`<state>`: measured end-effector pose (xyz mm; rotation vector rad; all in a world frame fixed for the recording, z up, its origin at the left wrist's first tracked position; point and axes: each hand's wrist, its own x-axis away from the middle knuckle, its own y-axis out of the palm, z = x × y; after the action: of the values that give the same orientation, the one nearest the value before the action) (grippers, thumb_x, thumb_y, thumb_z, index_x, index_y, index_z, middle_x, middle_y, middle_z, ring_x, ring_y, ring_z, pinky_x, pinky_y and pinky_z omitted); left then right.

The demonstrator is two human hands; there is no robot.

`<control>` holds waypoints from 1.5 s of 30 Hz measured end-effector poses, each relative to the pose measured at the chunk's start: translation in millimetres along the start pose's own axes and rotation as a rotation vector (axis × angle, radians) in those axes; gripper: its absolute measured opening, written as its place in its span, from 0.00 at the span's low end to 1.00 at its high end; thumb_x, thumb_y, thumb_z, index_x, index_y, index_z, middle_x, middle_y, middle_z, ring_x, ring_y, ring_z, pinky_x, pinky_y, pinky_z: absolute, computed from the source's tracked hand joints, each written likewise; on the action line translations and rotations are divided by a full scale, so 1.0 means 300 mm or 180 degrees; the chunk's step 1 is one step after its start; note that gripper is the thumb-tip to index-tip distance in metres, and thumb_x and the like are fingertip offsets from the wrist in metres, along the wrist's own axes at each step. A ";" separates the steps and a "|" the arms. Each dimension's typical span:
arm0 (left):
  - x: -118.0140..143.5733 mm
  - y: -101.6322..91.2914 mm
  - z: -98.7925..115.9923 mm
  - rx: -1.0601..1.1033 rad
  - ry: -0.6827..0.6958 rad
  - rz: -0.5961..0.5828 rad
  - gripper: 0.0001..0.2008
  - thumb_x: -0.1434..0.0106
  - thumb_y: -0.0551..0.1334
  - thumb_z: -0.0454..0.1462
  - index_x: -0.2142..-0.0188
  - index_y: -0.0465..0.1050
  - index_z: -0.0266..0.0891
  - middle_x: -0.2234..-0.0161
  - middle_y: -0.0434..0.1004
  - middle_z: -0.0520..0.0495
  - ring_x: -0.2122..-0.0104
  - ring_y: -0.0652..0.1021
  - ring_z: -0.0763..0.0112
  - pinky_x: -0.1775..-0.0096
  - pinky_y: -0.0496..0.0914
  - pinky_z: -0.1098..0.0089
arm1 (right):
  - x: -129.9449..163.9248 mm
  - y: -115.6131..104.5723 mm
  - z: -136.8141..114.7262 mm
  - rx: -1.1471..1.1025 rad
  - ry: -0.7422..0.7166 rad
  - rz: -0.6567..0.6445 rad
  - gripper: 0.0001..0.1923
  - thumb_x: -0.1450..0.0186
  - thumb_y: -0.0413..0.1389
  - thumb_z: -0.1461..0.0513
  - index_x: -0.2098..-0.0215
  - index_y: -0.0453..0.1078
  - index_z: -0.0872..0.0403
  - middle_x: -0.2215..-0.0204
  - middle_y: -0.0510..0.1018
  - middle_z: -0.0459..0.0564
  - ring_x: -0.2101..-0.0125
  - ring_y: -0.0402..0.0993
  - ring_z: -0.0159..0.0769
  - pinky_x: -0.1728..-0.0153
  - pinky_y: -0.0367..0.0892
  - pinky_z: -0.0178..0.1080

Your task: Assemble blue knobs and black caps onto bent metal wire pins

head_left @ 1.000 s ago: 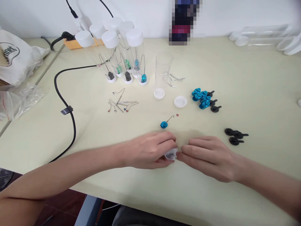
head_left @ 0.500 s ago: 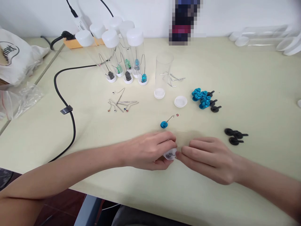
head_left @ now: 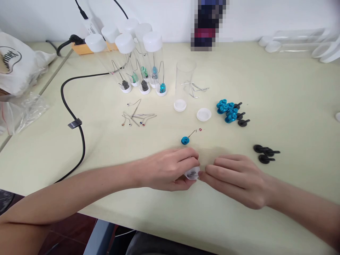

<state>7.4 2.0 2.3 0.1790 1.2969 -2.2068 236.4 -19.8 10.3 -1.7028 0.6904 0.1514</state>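
My left hand point(head_left: 176, 170) is closed around a small white cap point(head_left: 189, 175), tilted so its inside faces up and toward my right hand. Tiny dark metal pieces point(head_left: 193, 173) lie in it. Fingers pinched, my right hand point(head_left: 233, 179) reaches the cap's right rim with a thin metal rod point(head_left: 196, 175) whose end is inside; the fingertips hide the rest. Just beyond my left hand a blue round metal part point(head_left: 185, 140) sits on the table with a thin bent wire point(head_left: 192, 134) sticking out. A tiny red-and-white piece point(head_left: 200, 129) lies beside that wire.
Capped clear tubes point(head_left: 153, 44) stand at the back left. An uncapped tube point(head_left: 185, 76) stands near loose bent metal rods point(head_left: 199, 88) and a white lid point(head_left: 204, 114). Blue parts point(head_left: 231, 115), black knobs point(head_left: 264, 159), wires point(head_left: 136, 116) and a black cable point(head_left: 81, 134) lie around.
The rod's end has shifted slightly lower inside the cap, and the small pieces in it have moved about. Both hands stay almost where they were.
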 end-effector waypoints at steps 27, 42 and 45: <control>0.019 0.004 -0.011 -0.0002 -0.0114 0.0122 0.15 0.36 0.61 0.42 0.57 0.67 0.31 0.61 0.74 0.40 0.65 0.75 0.70 0.63 0.73 0.70 | 0.039 0.024 -0.005 -0.0141 0.0795 0.0096 0.09 0.29 0.48 0.70 0.59 0.67 0.53 0.73 0.69 0.43 0.76 0.64 0.26 0.76 0.59 0.32; 0.025 -0.041 -0.031 -0.0270 0.0366 0.1144 0.12 0.37 0.62 0.41 0.59 0.70 0.34 0.66 0.76 0.40 0.65 0.78 0.67 0.65 0.76 0.69 | -0.006 -0.016 -0.004 -0.0481 0.1025 0.1050 0.09 0.36 0.55 0.73 0.61 0.69 0.55 0.71 0.73 0.48 0.73 0.71 0.28 0.78 0.67 0.31; 0.020 -0.066 -0.050 -0.0104 -0.0435 0.1349 0.05 0.38 0.59 0.30 0.62 0.69 0.38 0.67 0.73 0.46 0.69 0.74 0.73 0.70 0.72 0.72 | -0.012 -0.011 -0.001 -0.0635 0.1216 0.1234 0.10 0.37 0.56 0.75 0.63 0.69 0.55 0.71 0.72 0.48 0.74 0.70 0.28 0.81 0.64 0.30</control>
<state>-10.6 19.4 7.0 0.2596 1.1022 -1.8051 235.0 -18.5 15.0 -1.7896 1.3272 0.1714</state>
